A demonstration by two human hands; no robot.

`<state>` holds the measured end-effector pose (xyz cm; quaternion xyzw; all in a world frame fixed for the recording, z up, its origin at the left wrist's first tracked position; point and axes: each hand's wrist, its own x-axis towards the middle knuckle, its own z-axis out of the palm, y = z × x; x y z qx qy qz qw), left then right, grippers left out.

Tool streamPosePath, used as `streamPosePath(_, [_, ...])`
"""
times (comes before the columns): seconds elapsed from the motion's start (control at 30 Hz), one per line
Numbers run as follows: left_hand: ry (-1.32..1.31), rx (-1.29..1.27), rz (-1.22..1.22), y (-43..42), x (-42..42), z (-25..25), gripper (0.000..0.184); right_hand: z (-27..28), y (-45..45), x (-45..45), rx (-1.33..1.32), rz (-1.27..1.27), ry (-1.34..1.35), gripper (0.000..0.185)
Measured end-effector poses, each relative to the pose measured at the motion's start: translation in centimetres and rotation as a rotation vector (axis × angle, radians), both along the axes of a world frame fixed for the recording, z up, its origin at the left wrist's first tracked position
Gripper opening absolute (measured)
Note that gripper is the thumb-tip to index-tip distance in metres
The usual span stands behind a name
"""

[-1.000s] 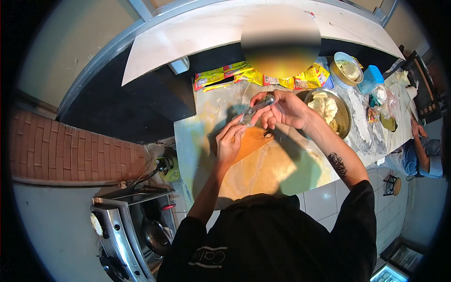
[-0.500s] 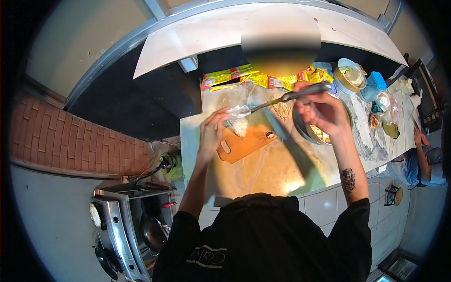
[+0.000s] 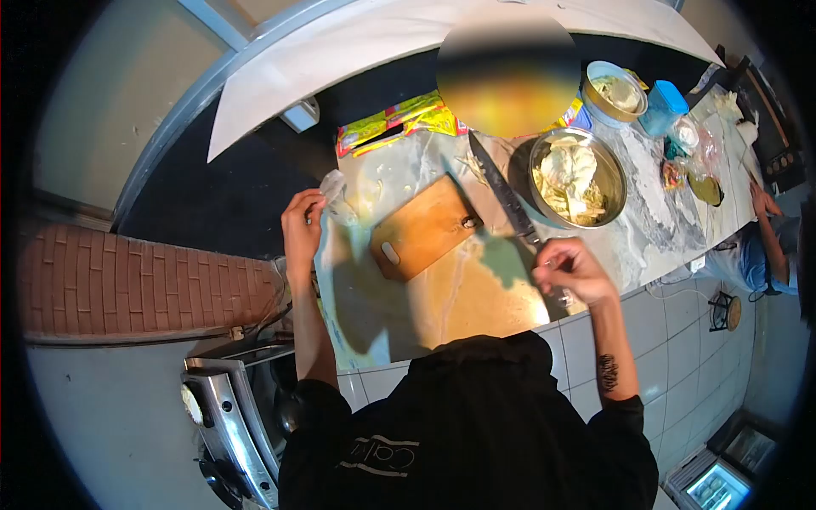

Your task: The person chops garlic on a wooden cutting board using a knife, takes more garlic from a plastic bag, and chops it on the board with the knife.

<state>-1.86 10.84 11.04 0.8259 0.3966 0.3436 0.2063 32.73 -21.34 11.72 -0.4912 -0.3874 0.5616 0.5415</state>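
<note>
My left hand (image 3: pixel 303 223) is at the counter's left edge, its fingers closed on a limp, clear plastic bag (image 3: pixel 335 194). My right hand (image 3: pixel 574 270), near the front edge, is closed around the handle of a long knife (image 3: pixel 501 189). The dark blade points away from me, just left of a metal bowl (image 3: pixel 620 202). Inside the bowl are pale strips and a white mass (image 3: pixel 568 166). Between my hands lies a wooden cutting board (image 3: pixel 421 234) with a small dark-and-white bit near its right end.
Yellow-red packets (image 3: pixel 399 123) line the back. Another bowl (image 3: pixel 608 109) and a blue-lidded container (image 3: pixel 667 106) stand back right, near several plastic bags. A person's hand (image 3: pixel 765 201) rests at the far right. A metal stove (image 3: pixel 238 433) is below left.
My hands have moved apart: the left went left with the bag, now without its white contents. The right came down toward me with the knife, uncovering the metal bowl.
</note>
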Motion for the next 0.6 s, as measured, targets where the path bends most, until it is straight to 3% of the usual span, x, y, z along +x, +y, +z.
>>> streamPosePath(0.1, [0.033,-0.019,0.052,-1.7,0.1,0.5,0.017,-4.0,0.3,-3.2,-0.061,0.023,-0.046,0.006])
streamPosePath(0.17, [0.204,0.507,0.311,-4.2,1.8,1.7,0.024,-5.8,0.6,-4.8,-0.138,0.031,-0.039,0.003])
streamPosePath(0.23, [0.113,0.484,0.316,-5.1,2.4,0.8,0.026,-7.7,1.1,-6.1,-0.119,0.027,-0.008,0.002])
streamPosePath(0.3, [-0.100,0.214,0.150,-6.2,3.6,-1.2,0.032,-9.1,1.8,-6.7,-0.096,0.022,0.020,0.002])
streamPosePath(0.37, [-0.100,-0.307,0.093,-6.3,5.5,-4.1,0.031,-10.0,2.7,-7.1,-0.085,0.002,0.025,0.005])
streamPosePath(0.43, [0.023,-0.224,0.066,-5.1,7.0,-7.2,0.030,-9.9,3.5,-7.2,-0.154,0.021,0.009,0.006])
streamPosePath(0.5, [0.109,-0.124,0.083,-2.7,7.8,-10.5,0.031,-11.1,4.0,-7.5,-0.060,-0.033,-0.202,0.008])
streamPosePath(0.6, [0.227,-0.031,0.145,-1.1,9.5,-12.1,0.032,-11.6,4.2,-7.9,0.001,-0.090,-0.264,0.011])
